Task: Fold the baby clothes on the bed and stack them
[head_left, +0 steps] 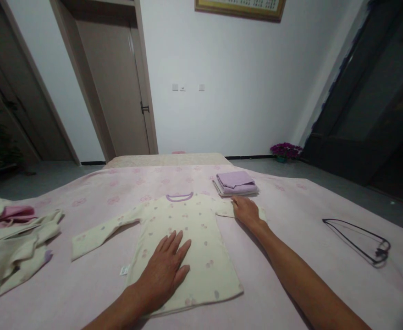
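A cream long-sleeved child's shirt [194, 238] with a purple collar and small printed motifs lies spread out on the bedspread. My left hand [168, 263] rests flat on its front, fingers spread, over the lower left part. At the sleeve on the right, my right hand [245, 209] has its fingers bent together on the fabric and covers the middle of that sleeve; its cuff shows just past the wrist. The other sleeve [101, 236] stretches out to the left, slightly bent. A small white tag [124, 270] sticks out from the shirt's left side seam.
Folded purple and white clothes [235, 182] are stacked just beyond my right hand. Rumpled cream and pink clothes [12, 247] lie at the left edge. A black wire-like looped object [359, 240] lies on the pink bedspread [290, 220] at right. A wall stands behind.
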Demonstrator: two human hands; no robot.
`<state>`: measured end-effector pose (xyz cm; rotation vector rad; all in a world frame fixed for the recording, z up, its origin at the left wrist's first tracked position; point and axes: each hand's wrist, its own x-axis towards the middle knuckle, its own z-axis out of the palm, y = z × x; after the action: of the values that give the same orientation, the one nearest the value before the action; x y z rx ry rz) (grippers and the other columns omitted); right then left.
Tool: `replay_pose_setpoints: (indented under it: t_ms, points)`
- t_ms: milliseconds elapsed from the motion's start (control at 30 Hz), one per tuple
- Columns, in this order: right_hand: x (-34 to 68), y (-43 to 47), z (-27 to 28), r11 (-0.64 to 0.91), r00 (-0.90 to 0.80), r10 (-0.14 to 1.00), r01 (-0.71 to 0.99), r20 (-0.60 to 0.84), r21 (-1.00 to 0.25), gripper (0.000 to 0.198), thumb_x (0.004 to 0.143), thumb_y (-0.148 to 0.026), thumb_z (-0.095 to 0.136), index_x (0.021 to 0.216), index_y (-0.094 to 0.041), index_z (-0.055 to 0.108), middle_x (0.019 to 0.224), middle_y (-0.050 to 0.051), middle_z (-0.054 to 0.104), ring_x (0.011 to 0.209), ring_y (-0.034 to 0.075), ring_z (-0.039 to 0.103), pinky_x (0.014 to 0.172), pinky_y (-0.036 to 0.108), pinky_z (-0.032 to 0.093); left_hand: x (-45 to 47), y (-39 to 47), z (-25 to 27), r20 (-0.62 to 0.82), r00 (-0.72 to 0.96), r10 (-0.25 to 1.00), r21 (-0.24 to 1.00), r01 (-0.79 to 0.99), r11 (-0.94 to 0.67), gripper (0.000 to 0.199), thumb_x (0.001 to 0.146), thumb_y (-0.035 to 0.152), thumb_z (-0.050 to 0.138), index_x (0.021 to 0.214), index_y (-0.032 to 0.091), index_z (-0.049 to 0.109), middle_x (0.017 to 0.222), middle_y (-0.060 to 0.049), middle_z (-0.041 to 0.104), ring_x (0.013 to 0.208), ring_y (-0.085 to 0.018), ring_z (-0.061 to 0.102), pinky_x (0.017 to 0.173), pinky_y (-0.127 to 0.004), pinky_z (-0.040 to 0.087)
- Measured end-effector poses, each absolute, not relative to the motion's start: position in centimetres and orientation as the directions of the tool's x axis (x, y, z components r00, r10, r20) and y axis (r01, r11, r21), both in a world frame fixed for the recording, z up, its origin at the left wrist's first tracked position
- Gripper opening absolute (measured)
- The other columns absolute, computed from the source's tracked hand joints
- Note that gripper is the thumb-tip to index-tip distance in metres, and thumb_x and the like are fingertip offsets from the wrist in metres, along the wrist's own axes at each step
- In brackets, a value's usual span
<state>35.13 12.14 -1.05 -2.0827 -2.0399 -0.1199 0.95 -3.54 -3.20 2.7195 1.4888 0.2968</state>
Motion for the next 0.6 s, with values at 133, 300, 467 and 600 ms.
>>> replay_pose_setpoints:
  t_ms: [133, 300, 467, 600]
  points:
    - [40.0, 11.4, -0.8, -0.195, 0.205, 0.951, 0.979, 0.231, -0.064, 0.037, 0.094, -0.030, 0.046, 0.121, -0.017, 0.067, 0.124, 0.018, 0.065, 0.115, 0.034, 0.055, 0.093, 0.046, 0.039, 1.0, -3.5, -3.2, 0.179, 0.534, 0.827, 0.105, 0.825, -0.555, 0.057, 0.099, 0.044, 0.047, 0.154, 0.030, 0.037, 0.162, -0.009, 0.029, 0.150, -0.032, 0.025, 0.120, -0.052, 0.028]
    - [42.6, 11.5, -1.1, -0.250, 0.253, 0.941, 0.967, 0.223, -0.046, 0.029, 0.094, -0.038, 0.049, 0.099, -0.021, 0.072, 0.109, 0.012, 0.070, 0.105, 0.030, 0.058, 0.090, 0.044, 0.039, 1.1, -3.7, -2.7, 0.137, 0.529, 0.838, 0.098, 0.834, -0.543, 0.057, 0.099, 0.045, 0.045, 0.154, 0.029, 0.037, 0.162, -0.011, 0.028, 0.150, -0.032, 0.024, 0.120, -0.053, 0.028]
    - [41.8, 11.7, -0.8, -0.228, 0.223, 0.935, 0.974, 0.274, -0.015, 0.030, 0.094, -0.033, 0.048, 0.104, -0.018, 0.072, 0.115, 0.015, 0.067, 0.114, 0.033, 0.054, 0.097, 0.047, 0.035, 1.1, -3.7, -2.6, 0.138, 0.524, 0.840, 0.111, 0.835, -0.539, 0.057, 0.099, 0.044, 0.046, 0.154, 0.030, 0.037, 0.162, -0.009, 0.029, 0.150, -0.032, 0.025, 0.120, -0.053, 0.028]
    - [37.3, 11.3, -1.2, 0.012, -0.010, 0.953, 1.000, 0.304, -0.005, 0.045, 0.099, -0.030, 0.036, 0.133, -0.013, 0.060, 0.141, 0.017, 0.056, 0.133, 0.029, 0.044, 0.113, 0.040, 0.025, 1.0, -3.5, -3.2, 0.164, 0.528, 0.833, 0.113, 0.829, -0.548, 0.057, 0.099, 0.045, 0.047, 0.153, 0.030, 0.037, 0.162, -0.009, 0.029, 0.150, -0.032, 0.025, 0.120, -0.053, 0.028]
